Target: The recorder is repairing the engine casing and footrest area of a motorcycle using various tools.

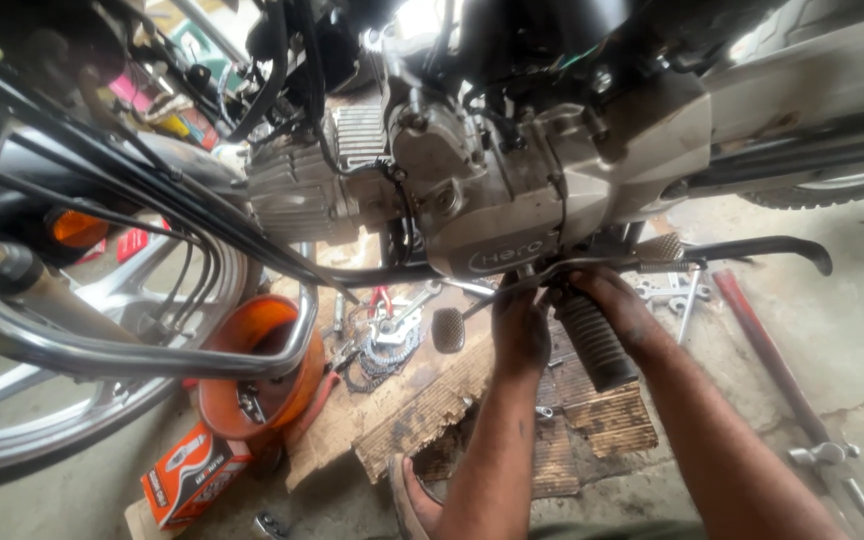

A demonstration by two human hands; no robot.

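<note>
Centre of frame: the left hand (520, 330) and right hand (607, 300) reach up side by side beneath the engine (482, 190) of a motorcycle, fingers curled at the underside of the crankcase; whether either clamps a part or tool cannot be told, since the fingertips are hidden. The right hand lies against the ribbed black footrest (592, 340); the left is just beside the brake pedal (448, 330). Judged step: work on a fitting under the crankcase, mid-way. The next move likely calls for a firm turning grip in a cramped gap.

Outward, counted: one orange bowl (257, 370) at lower left, one orange carton (192, 475) below it, one sprocket with chain (387, 350) on one sheet of torn cardboard (432, 410), one long metal bar (772, 370) at right, one front wheel (62, 420) at left.
</note>
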